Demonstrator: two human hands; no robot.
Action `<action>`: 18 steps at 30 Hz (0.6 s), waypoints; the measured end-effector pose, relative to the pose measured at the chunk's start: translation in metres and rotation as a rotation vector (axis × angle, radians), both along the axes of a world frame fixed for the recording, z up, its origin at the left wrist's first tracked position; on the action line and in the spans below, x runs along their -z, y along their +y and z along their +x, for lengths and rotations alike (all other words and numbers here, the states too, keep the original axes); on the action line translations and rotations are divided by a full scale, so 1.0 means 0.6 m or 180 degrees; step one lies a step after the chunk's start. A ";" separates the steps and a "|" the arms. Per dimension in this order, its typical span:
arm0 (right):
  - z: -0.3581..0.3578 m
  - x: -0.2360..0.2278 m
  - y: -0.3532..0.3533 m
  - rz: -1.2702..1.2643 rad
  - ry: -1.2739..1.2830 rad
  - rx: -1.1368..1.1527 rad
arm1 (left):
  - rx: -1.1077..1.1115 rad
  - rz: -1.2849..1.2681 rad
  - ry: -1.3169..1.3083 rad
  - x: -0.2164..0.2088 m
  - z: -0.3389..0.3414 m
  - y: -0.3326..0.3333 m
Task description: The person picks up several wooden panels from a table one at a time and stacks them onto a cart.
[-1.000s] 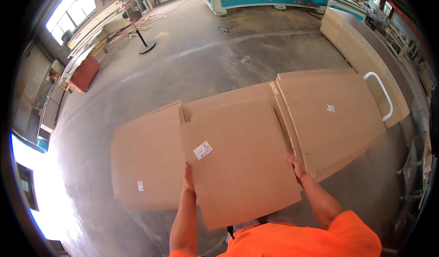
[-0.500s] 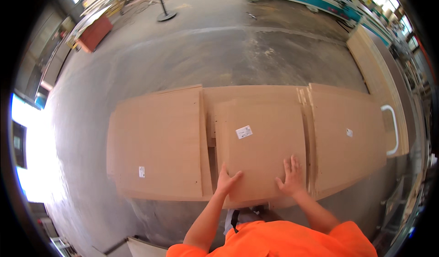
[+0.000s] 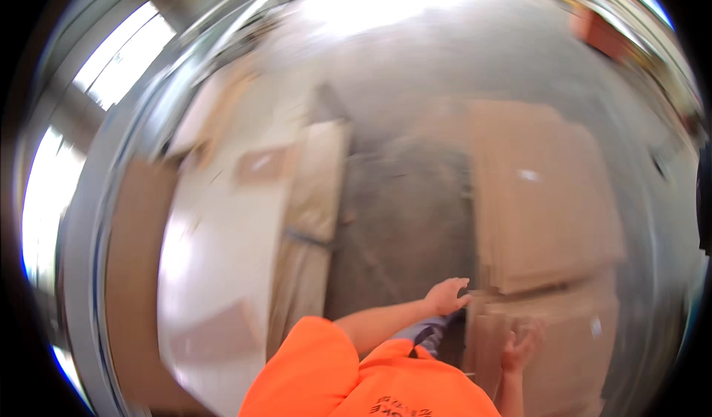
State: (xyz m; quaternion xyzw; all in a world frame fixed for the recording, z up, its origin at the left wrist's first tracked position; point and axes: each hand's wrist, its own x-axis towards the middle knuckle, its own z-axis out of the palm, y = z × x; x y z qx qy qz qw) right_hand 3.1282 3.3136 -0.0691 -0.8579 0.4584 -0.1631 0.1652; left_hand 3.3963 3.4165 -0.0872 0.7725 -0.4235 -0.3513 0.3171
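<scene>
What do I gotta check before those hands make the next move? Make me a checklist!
1. Left hand has nothing in it: ok. Its fingers are partly spread and no held thing shows.
2. Right hand is touching the nearer stack of brown panels: cannot tell. It shows over the stack, but it's blurry.
3. Farther stack of brown panels lies flat: ok, it looks flat.
4. The two stacks are apart: cannot tell. A dark line shows between them.
5. White label on the farther stack is readable: not ok, too blurred.
</scene>
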 end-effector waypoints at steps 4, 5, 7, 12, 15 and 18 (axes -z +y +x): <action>0.130 0.004 0.125 0.0190 -0.0417 -0.1158 | -0.1850 0.0362 -0.0795 -0.013 0.099 0.397; 0.151 0.016 0.162 0.0416 -0.0475 -0.1499 | -0.2436 0.0430 -0.0943 -0.022 0.091 0.503; 0.202 0.042 0.235 0.0891 -0.0534 -0.2128 | -0.3540 0.0810 -0.1202 -0.035 0.063 0.688; 0.302 0.009 0.385 0.1729 0.0065 -0.3418 | -0.5961 0.1151 -0.0151 0.000 -0.088 0.971; 0.393 -0.014 0.496 0.1853 0.0378 -0.3996 | -0.6629 0.1263 -0.0042 0.069 -0.139 1.075; 0.483 -0.015 0.644 0.1840 0.0460 -0.4409 | -0.7198 0.0674 0.0024 0.171 -0.171 1.162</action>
